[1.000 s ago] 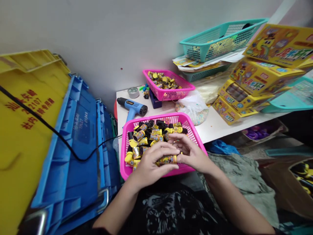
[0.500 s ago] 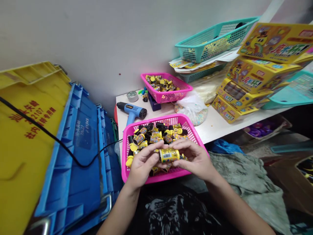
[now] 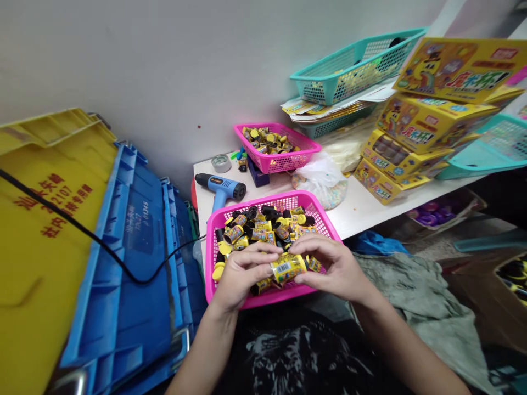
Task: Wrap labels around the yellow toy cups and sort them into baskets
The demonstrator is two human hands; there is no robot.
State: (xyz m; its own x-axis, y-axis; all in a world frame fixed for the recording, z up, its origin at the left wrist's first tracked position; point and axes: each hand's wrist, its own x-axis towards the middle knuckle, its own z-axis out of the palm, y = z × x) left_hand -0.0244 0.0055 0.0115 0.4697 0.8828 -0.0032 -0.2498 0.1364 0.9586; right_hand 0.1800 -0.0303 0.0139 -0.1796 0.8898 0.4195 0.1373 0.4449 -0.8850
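Note:
Between my two hands is a small yellow cup-shaped container (image 3: 287,267) with a printed wrapper and a barcode facing me. My left hand (image 3: 242,274) is closed on its left end, thumb in front. The fingers and thumb of my right hand (image 3: 329,267) grip its right end. Both hands are over the near side of a pink basket (image 3: 211,230), which holds many similar yellow containers (image 3: 234,234) with dark ends and yellow lids. The far ends of the fingers are partly hidden behind the held container.
A blue heat gun (image 3: 222,189) lies left behind the basket, near a tape roll (image 3: 221,163). Farther back stand another pink basket (image 3: 272,163), a clear bag of beads (image 3: 325,184) and stacked yellow boxes (image 3: 436,129). Blue crates (image 3: 140,241) line the left, with a black cable (image 3: 111,255) across them.
The container has tilted in my hands, its right end now higher and its barcode slanted. My left fingers have shifted along it. The view has moved slightly.

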